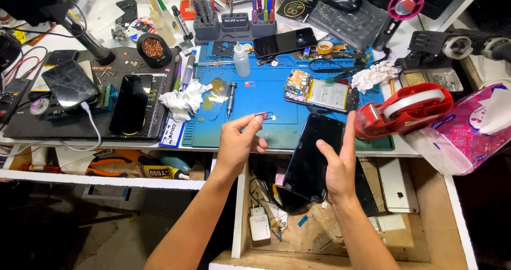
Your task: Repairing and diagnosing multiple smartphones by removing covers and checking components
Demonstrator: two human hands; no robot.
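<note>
Surroundings: a blue work mat (266,89) covers the bench, an opened phone (322,93) lying at 12 o'clock from the hands, a red tape dispenser (407,109) at 3 o'clock, crumpled tissue (183,100) at 10 o'clock.
Count: two bare hands; two crumpled tissue wads; three dark phones resting on the bench.
Right hand (338,166): clasped round a black phone (313,155), held tilted over an open drawer (420,232).
Left hand (237,142): thumb and forefinger pinched on a small card tray (264,114), at 10 o'clock from the phone, well apart.
</note>
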